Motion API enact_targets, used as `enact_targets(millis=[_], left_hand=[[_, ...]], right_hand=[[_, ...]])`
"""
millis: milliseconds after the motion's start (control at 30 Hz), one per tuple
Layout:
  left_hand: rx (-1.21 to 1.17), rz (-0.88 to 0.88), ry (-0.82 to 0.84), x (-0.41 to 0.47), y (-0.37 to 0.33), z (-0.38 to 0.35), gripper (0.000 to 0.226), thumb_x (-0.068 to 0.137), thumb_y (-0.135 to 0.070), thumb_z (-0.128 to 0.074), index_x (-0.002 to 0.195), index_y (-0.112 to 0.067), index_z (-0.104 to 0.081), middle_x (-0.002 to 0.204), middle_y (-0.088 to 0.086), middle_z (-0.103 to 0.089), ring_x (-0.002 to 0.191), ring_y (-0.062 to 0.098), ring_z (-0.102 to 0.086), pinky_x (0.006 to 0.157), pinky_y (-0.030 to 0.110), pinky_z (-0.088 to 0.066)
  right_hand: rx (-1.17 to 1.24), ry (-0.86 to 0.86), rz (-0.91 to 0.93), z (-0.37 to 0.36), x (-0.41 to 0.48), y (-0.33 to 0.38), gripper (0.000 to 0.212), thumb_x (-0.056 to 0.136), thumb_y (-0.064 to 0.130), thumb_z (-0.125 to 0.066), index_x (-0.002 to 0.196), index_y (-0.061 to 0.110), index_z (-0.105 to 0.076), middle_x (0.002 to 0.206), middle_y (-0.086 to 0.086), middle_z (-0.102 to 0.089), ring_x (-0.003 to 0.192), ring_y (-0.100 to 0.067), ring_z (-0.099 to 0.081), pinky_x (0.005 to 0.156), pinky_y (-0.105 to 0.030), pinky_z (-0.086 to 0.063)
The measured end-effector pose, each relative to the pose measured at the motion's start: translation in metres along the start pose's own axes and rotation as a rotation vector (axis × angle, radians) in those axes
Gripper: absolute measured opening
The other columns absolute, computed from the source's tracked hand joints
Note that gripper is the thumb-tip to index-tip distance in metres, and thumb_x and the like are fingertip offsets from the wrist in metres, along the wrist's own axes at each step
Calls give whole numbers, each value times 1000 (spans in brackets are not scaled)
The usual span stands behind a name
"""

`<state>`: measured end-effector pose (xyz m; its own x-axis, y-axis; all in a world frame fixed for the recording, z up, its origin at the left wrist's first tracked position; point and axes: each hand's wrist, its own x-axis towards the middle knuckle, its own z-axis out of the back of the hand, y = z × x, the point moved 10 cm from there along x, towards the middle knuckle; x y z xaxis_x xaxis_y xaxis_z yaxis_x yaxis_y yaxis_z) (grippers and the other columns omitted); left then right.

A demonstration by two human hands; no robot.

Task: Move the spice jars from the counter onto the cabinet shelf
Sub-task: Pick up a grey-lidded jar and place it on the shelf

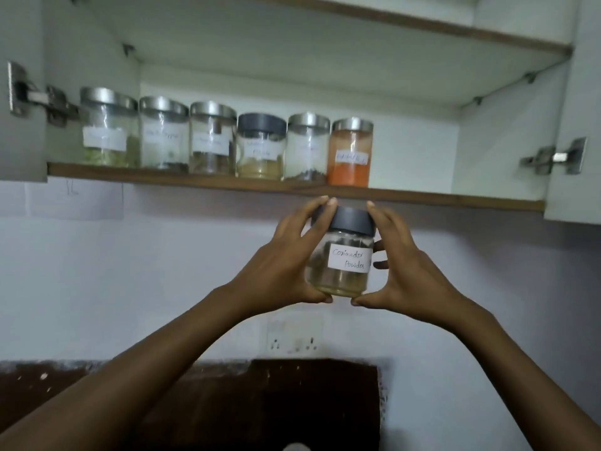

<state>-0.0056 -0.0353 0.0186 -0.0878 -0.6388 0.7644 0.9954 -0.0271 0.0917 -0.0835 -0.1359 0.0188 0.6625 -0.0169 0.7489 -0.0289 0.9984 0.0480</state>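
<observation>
Looks like the placing step: the coriander jar (340,252) is held centre frame just under the shelf (422,198), clasped between the left hand (286,268) and right hand (403,265), and probably needs to be lifted into the gap right of the orange jar (349,154).

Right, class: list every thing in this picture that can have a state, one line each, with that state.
coriander jar: lid on, upright, held below the shelf, not yet on it.
left hand: grips the jar's left side.
right hand: grips its right side.
six shelf jars: lidded, upright, in one row.
cabinet doors: open.
</observation>
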Motion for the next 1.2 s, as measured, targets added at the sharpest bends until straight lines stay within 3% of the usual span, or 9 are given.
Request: enact_targets(millis=[100, 200, 300, 433, 600, 733, 867, 1000, 1200], left_hand=[[39, -56, -41, 40, -2, 8, 126, 67, -46, -79, 145, -30, 18, 158, -8, 12, 144, 13, 1, 111, 36, -28], [276, 0, -54, 69, 16, 7, 108, 81, -62, -55, 144, -23, 25, 157, 3, 21, 145, 19, 15, 116, 55, 4], [547, 61, -53, 84, 46, -4, 100, 86, -67, -38, 143, -18, 27, 153, 10, 29, 141, 28, 26, 111, 62, 7], [646, 158, -52, 93, 84, -18, 98, 87, -66, -38, 143, -18, 25, 150, 17, 33, 135, 34, 35, 110, 55, 21], [661, 127, -115, 93, 88, -23, 105, 75, -64, -58, 151, -18, -1, 155, 21, 11, 144, 37, 10, 113, 52, -7], [676, 93, -103, 92, 87, -23, 105, 71, -64, -58, 151, -18, -7, 156, 22, 4, 144, 38, 3, 109, 52, -21], [675, 105, -78, 93, 89, -26, 103, 72, -66, -53, 150, -22, -1, 155, 21, 12, 144, 37, 9, 110, 50, -18], [708, 111, -37, 93, 93, -29, 100, 74, -67, -46, 151, -24, 2, 154, 20, 19, 143, 34, 17, 111, 48, -14], [702, 122, -13, 93, 94, -30, 100, 73, -66, -47, 151, -25, 3, 153, 19, 23, 143, 34, 18, 112, 47, -9]], right_hand=[[-29, -80, 44, 39, 23, -16, 132, 48, 35, -90, 145, 39, -1, 142, 20, -12, 102, -8, -51, 76, -19, -52], [-85, -152, 65, 76, 42, -36, 131, 46, 33, -90, 145, 38, -4, 140, 17, -17, 100, -4, -48, 71, -7, -46], [-153, -214, 33, 104, 57, -60, 128, 46, 24, -91, 143, 39, -8, 139, 18, -17, 93, -10, -52, 67, -22, -53], [-173, -249, -35, 119, 76, -94, 125, 49, 10, -89, 144, 28, -10, 142, 13, -14, 106, -20, -51, 71, -44, -57], [-75, -241, -116, 116, 99, -136, 123, 51, 4, -86, 145, 17, -9, 146, 2, -11, 123, -28, -41, 83, -49, -53], [15, -149, -172, 102, 117, -162, 118, 52, -1, -82, 144, 21, -12, 145, 4, -13, 125, -26, -38, 89, -36, -48], [11, -59, -213, 96, 135, -173, 118, 49, 0, -85, 141, 24, -16, 141, -4, -22, 122, -24, -37, 94, -36, -46], [70, -64, -259, 90, 142, -175, 103, 56, 12, -87, 133, 33, -23, 131, -4, -29, 113, -24, -41, 88, -34, -46], [136, -93, -313, 75, 143, -171, 102, 64, -1, -78, 141, 23, -15, 136, -15, -30, 119, -30, -39, 90, -49, -49]])
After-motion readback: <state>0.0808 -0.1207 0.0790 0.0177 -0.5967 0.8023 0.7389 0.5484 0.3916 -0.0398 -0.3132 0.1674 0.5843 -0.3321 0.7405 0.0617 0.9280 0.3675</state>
